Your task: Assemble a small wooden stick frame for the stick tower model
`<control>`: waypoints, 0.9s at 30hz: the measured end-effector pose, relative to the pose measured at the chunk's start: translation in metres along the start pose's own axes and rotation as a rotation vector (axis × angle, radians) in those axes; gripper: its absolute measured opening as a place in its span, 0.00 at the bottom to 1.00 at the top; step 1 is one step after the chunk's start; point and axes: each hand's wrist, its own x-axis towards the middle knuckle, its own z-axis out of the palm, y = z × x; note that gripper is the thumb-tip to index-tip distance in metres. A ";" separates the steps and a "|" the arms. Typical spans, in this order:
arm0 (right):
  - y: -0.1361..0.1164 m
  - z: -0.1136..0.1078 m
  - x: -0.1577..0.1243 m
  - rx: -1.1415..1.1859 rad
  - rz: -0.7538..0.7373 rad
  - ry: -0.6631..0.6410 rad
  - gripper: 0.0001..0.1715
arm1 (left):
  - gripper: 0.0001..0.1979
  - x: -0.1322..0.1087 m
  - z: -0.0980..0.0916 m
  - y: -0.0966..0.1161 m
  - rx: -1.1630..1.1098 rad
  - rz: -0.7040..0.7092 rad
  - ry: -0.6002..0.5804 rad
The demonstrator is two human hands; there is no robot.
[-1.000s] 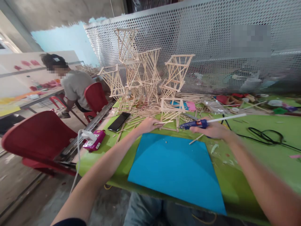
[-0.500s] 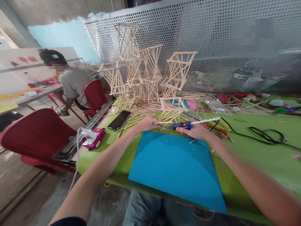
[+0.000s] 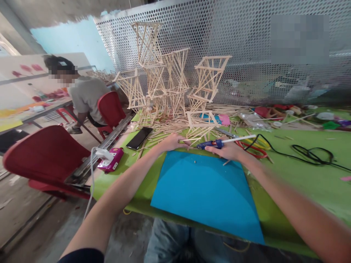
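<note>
My right hand (image 3: 228, 150) is wrapped round a blue hot glue gun (image 3: 210, 144), its nozzle pointing left. A white glue stick (image 3: 241, 138) juts from the gun's rear. Close to the nozzle, my left hand (image 3: 174, 142) pinches a thin wooden stick (image 3: 193, 139); part of the stick is hidden by the fingers. Both hands are over the far edge of a blue sheet (image 3: 203, 193). Just behind them stands a small frame of wooden sticks (image 3: 203, 123). Taller stick towers (image 3: 175, 78) rise farther back.
A phone (image 3: 139, 138) and a pink power strip (image 3: 111, 160) are on the left of the green table (image 3: 296, 190). Red-handled scissors (image 3: 253, 151) and a black cord (image 3: 312, 155) lie to the right. Loose sticks cover the back. A seated person (image 3: 87, 93) is at far left.
The view has shifted slightly. My left hand still has the stick and my right hand the glue gun, with the nozzle staying close to the left fingers.
</note>
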 end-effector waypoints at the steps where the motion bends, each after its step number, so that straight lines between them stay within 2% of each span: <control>1: 0.000 0.000 0.000 -0.007 0.001 -0.005 0.36 | 0.13 0.000 0.000 0.001 -0.001 -0.008 -0.002; 9: 0.001 -0.001 0.001 -0.027 0.028 -0.011 0.37 | 0.17 0.000 -0.001 0.005 -0.065 -0.043 -0.006; 27: -0.002 -0.002 0.001 -0.035 -0.006 -0.010 0.37 | 0.16 0.001 0.002 -0.001 -0.020 -0.024 0.010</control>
